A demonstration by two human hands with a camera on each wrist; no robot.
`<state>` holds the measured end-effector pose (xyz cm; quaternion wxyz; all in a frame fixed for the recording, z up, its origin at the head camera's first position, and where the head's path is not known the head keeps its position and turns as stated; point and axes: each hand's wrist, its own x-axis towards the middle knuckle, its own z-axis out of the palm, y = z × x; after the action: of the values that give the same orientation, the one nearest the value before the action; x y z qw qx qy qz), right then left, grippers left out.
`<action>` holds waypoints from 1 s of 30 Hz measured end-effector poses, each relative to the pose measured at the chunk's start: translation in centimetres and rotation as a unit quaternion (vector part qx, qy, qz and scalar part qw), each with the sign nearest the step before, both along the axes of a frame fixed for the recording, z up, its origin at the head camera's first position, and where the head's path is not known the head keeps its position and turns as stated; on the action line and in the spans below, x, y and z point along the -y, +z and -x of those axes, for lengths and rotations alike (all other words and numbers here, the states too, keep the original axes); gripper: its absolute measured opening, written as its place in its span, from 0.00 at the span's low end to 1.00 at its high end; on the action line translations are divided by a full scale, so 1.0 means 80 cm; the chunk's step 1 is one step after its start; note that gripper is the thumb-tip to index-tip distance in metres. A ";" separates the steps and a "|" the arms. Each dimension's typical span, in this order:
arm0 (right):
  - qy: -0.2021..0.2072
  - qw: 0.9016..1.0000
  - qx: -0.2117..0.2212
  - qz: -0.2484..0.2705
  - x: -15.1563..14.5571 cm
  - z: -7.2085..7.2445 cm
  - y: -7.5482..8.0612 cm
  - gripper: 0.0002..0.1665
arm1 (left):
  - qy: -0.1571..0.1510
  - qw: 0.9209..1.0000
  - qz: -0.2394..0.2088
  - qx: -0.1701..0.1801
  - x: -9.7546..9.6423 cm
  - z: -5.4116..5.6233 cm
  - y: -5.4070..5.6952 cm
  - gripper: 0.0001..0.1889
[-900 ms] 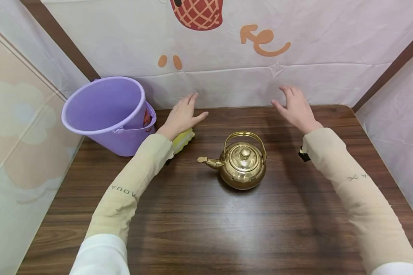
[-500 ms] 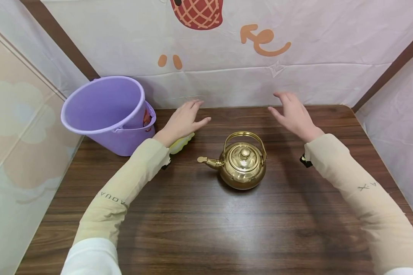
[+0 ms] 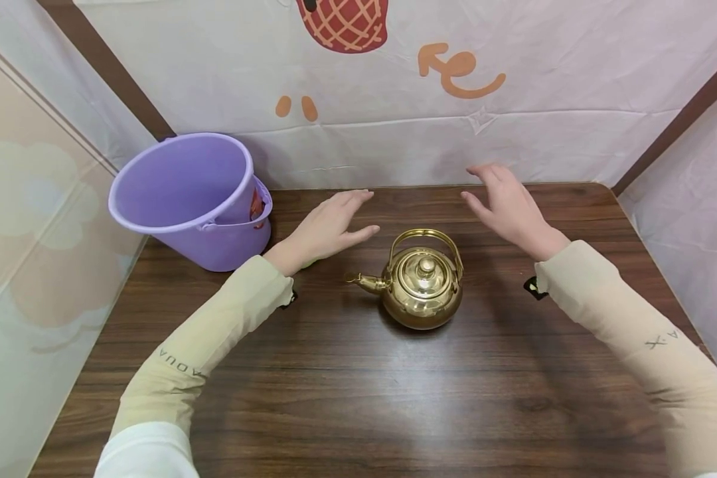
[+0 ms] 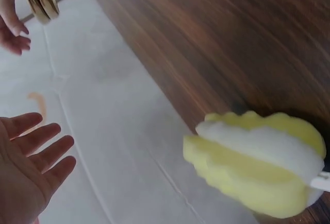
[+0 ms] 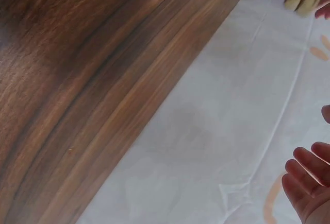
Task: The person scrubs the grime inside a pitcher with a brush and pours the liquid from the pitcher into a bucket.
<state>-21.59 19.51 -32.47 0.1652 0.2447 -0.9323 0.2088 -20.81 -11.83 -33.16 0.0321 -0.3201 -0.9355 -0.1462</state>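
A shiny brass teapot (image 3: 423, 292) stands upright on the table, its arched handle raised and its spout pointing left. To its upper left, my left hand (image 3: 328, 224) hovers with fingers extended, holding nothing. My right hand (image 3: 510, 206) is in the air to the upper right of the teapot, thumb and fingers spread apart and bare. Below the left hand lies a yellow and white sponge brush (image 4: 258, 162) with a white handle; the head view shows only a sliver of it. Neither hand touches the teapot.
A purple bucket (image 3: 215, 242) with a side handle stands at the table's back left. Behind the wooden table (image 3: 358, 405) hangs a pale printed cloth (image 3: 394, 149), close beyond the fingertips. Another cloth wall borders the right side.
My left hand has moved right and toward me, covering more of the sponge brush. My right hand has shifted slightly left and nearer. Teapot and bucket have stayed put.
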 end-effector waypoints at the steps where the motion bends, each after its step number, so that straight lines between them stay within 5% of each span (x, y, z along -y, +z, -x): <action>1: 0.001 1.000 0.001 -0.002 0.001 -0.002 0.002 0.26 | -0.003 1.000 0.002 -0.001 -0.001 -0.002 0.000 0.36; 16: 0.039 0.999 -0.021 0.019 0.015 -0.035 0.027 0.22 | -0.054 0.999 0.005 0.004 -0.008 -0.025 0.001 0.36; 30: 0.085 0.993 -0.071 0.039 0.026 -0.059 0.034 0.19 | -0.055 0.998 0.027 0.033 -0.021 -0.045 -0.004 0.47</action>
<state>-16.88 17.40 -29.78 0.2221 0.3303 -0.8853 0.2406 -17.22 -10.11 -33.47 -0.0150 -0.3664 -0.9207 -0.1332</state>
